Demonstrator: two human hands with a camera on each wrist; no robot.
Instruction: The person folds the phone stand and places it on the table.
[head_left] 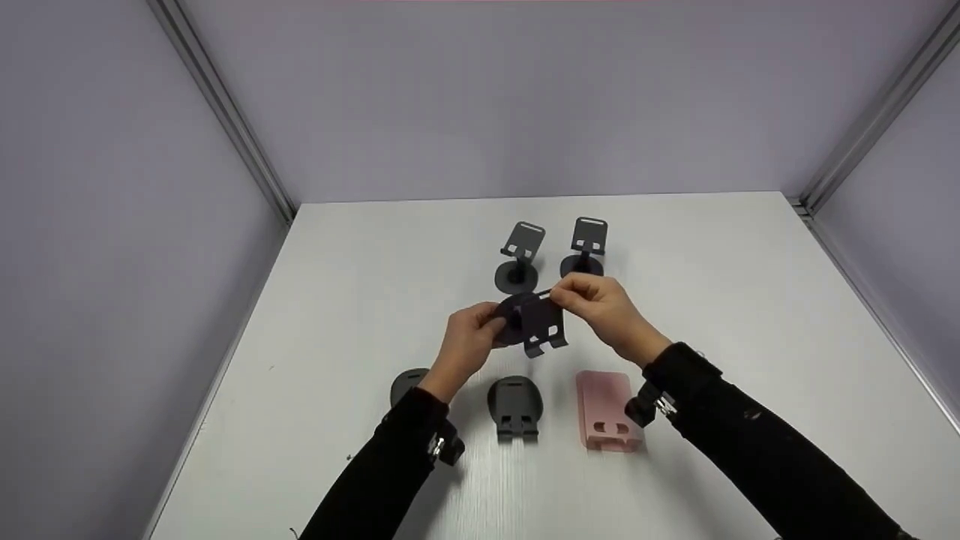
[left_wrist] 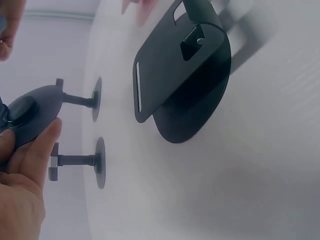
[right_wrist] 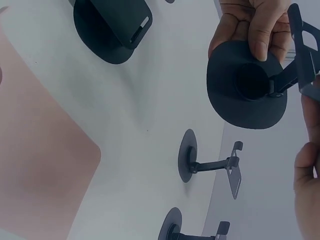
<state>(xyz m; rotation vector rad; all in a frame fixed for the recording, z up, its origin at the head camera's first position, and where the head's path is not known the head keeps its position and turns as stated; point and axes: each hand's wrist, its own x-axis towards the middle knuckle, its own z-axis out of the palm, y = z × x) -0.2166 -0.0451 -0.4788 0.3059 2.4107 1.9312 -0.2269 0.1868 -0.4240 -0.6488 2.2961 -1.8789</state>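
Observation:
A dark grey phone stand [head_left: 541, 324] is held above the table between both hands, its arm unfolded from the round base. My left hand [head_left: 463, 343] grips the rim of that base, thumb on one face, as the right wrist view also shows on the base [right_wrist: 225, 87]. With thumb and fingers, my right hand [head_left: 609, 309] pinches the upper edge of the stand's slotted plate. Just beyond the hands, two more grey stands, one on the left [head_left: 523, 240] and one on the right [head_left: 589, 235], stand unfolded on their round bases.
Nearer the front lie a folded grey stand [head_left: 516, 405] and another folded stand [head_left: 406, 385], partly behind the left forearm. A pink folded stand [head_left: 604, 405] lies beside the right wrist. Pale panels enclose the white table [head_left: 750, 300] at the back and sides.

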